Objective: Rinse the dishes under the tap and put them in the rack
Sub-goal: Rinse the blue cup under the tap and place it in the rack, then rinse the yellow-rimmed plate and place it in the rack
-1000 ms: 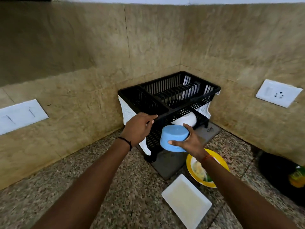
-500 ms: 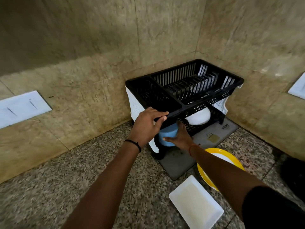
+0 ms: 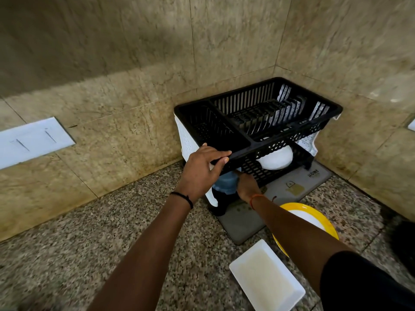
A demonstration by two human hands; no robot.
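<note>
The left hand (image 3: 202, 169) grips the rack (image 3: 258, 122) rim; the right hand (image 3: 246, 187) holds the blue bowl (image 3: 225, 181) under it. Push the bowl in level, clear of the white bowl (image 3: 277, 159).

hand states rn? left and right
Left hand: grips the dish rack's front rim.
Right hand: at the blue bowl under the upper tier; its fingers are hidden, cannot tell.
</note>
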